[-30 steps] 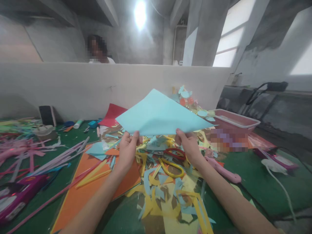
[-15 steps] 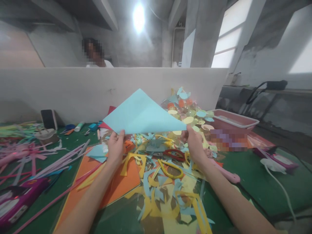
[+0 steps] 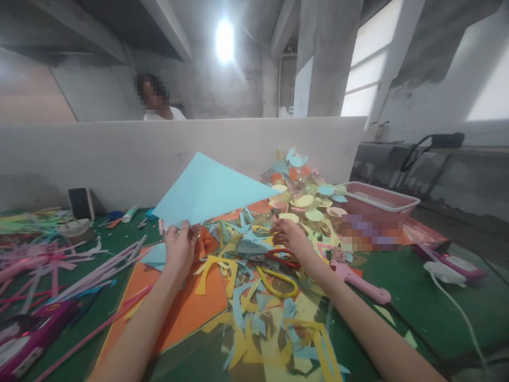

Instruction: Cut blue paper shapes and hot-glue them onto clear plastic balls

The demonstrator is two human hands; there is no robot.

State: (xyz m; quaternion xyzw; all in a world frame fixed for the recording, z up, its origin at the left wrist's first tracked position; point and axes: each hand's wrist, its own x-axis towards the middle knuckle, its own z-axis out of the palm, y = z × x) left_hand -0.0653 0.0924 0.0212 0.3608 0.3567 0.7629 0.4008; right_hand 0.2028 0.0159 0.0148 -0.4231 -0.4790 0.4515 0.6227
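Note:
My left hand (image 3: 182,246) pinches the lower edge of a light blue sheet of paper (image 3: 210,188), folded into a triangle and held up above the table. The paper's long edge slants up to the right. Apart from the paper, my right hand (image 3: 290,236) hovers over the scraps with its fingers spread and nothing in them. Below the hands lie scissors with yellow handles (image 3: 278,284) and a pair with red handles (image 3: 283,258), the latter partly covered by paper offcuts. Orange paper sheets (image 3: 194,313) lie under my left forearm.
Blue and yellow scraps (image 3: 254,339) litter the green table. A pink glue gun (image 3: 361,281) lies right, with a pink basket (image 3: 382,199) behind. Pipe cleaners (image 3: 107,265), a phone (image 3: 80,204) and a purple tool (image 3: 40,334) are left. A person (image 3: 153,98) is beyond the white partition (image 3: 119,159).
My right hand has let go of the blue paper's right corner and opened. The paper has shifted left and tilted, its right end rising, still in my left hand.

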